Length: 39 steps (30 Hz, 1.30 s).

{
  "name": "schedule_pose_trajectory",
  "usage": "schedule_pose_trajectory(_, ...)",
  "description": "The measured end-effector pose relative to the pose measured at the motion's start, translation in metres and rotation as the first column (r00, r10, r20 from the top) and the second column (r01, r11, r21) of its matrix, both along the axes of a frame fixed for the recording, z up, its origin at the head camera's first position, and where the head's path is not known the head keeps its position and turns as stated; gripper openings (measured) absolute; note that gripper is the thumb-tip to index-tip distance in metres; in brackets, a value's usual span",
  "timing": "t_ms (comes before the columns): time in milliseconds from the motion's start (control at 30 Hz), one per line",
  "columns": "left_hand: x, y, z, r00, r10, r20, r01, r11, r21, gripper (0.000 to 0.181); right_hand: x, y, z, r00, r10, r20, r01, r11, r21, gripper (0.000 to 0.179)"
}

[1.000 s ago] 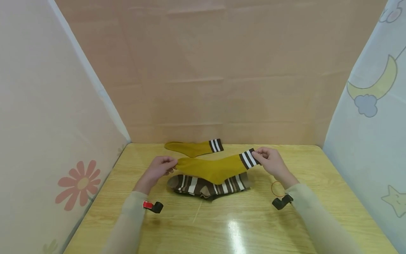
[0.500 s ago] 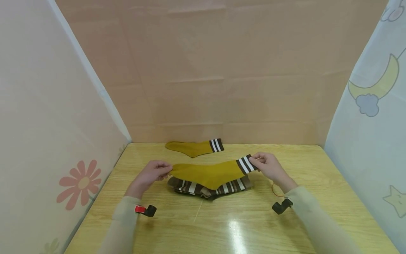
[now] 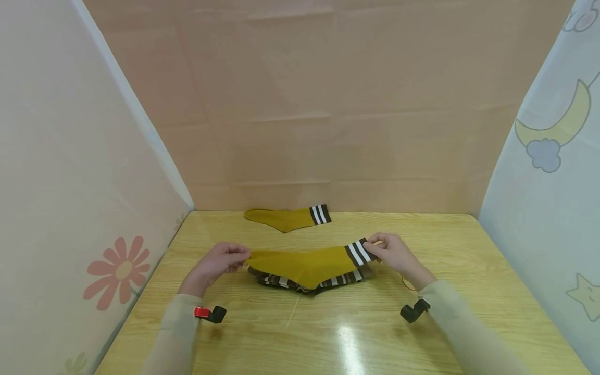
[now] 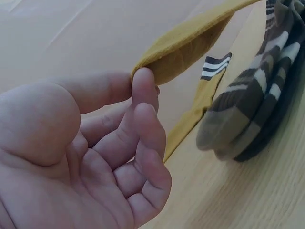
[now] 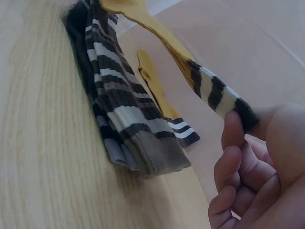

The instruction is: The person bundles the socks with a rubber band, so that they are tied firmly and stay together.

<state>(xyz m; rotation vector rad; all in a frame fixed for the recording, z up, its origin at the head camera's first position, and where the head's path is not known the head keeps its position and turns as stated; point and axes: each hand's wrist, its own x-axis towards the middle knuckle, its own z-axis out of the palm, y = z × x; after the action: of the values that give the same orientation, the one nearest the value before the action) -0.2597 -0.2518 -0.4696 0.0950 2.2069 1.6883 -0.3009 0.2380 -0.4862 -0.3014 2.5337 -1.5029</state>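
A mustard sock [image 3: 300, 263] with a dark, white-striped cuff is stretched sideways between both hands, above a stack of brown striped socks [image 3: 281, 282]. My left hand [image 3: 225, 259] pinches its toe end between thumb and fingertips. At the other end, my right hand [image 3: 391, 253] pinches the striped cuff [image 5: 217, 93]. In the head view the held sock covers much of the stack. Both wrist views show the striped socks [image 4: 252, 100] lying in layers on the table, lower than the held one.
A second mustard sock [image 3: 281, 219] with the same striped cuff lies flat near the table's back edge. Behind the right wrist, a thin orange loop [image 3: 408, 285] rests on the wooden table [image 3: 262, 338]. Cloth walls stand at the left, back and right.
Both hands have come nearer to the body and lower, bringing the mustard sock over the striped stack, which is now more covered. The hands have also shifted a little left.
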Motion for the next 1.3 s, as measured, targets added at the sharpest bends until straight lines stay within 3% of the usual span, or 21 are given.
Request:
schedule_pose_trajectory(700, 0.0, 0.0, -0.02, 1.0, -0.017, -0.025, 0.015, 0.997, -0.077, 0.03, 0.007, -0.002, -0.021, 0.999, 0.037, 0.011, -0.038, 0.996, 0.08, 0.029)
schedule_pose_trajectory(1300, -0.001, 0.006, -0.028, 0.998, -0.03, -0.063, 0.021, 0.991, -0.135, 0.025, 0.009, 0.003, -0.027, 0.993, 0.106, -0.059, -0.098, 0.987, 0.129, 0.025)
